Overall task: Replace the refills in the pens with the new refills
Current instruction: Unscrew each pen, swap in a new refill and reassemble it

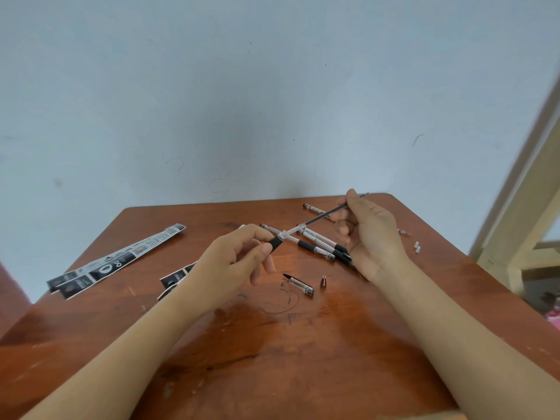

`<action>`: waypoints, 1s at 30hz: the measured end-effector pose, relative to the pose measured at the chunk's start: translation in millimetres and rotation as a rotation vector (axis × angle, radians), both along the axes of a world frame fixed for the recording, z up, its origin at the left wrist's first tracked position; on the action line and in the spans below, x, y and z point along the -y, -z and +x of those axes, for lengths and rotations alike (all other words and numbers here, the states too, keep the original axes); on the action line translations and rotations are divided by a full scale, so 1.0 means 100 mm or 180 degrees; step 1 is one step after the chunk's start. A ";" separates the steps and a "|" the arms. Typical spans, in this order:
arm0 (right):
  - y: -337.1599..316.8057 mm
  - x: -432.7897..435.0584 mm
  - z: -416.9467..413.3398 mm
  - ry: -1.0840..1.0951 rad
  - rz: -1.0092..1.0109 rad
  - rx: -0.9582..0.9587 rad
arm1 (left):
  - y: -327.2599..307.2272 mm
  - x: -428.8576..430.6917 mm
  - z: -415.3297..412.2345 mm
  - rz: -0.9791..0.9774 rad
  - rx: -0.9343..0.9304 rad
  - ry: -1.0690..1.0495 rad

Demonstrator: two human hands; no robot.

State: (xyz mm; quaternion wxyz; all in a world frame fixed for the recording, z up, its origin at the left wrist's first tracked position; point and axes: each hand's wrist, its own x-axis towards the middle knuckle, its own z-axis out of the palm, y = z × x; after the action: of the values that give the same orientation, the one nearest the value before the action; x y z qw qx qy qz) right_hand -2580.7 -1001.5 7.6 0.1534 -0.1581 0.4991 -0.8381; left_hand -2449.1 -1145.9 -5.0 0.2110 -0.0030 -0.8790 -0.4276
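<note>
My left hand (239, 262) grips a pen barrel (276, 242) by its black rubber grip, open end pointing up and right. My right hand (368, 237) pinches a thin dark refill (318, 219) near its far end; the refill's lower end sits in the barrel's mouth. Under the refill several clear pens (315, 242) with black grips lie on the brown wooden table (272, 344). A clear pen cap (298, 284) and a small metal tip cone (323, 281) lie in front of them. One more refill (315, 209) rests at the back.
Long black-and-white refill packets (115, 260) lie at the table's left, another packet (177, 275) just behind my left wrist. A small white scrap (417, 247) and a thin metal-tipped piece (404, 232) lie at the right. A pale wall stands behind the table, a wooden frame (515, 237) to the right.
</note>
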 end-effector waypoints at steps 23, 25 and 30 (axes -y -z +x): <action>-0.07 -0.03 0.08 0.0362 0.0192 -0.0797 | 0.04 0.04 -0.01 -0.0067 0.0064 0.0000; -0.08 -0.02 0.12 0.0245 0.0284 -0.1015 | 0.04 0.03 -0.02 -0.0060 0.0060 -0.0054; -0.04 -0.01 0.17 -0.0474 0.0711 -0.1279 | 0.02 0.03 -0.02 -0.0012 -0.0009 -0.0156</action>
State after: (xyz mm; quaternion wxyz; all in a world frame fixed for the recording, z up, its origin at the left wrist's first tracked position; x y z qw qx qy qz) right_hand -2563.4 -1000.0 11.8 0.1290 -0.3402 0.5961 -0.7157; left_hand -2450.9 -1148.6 -6.8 0.2226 0.0175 -0.8793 -0.4207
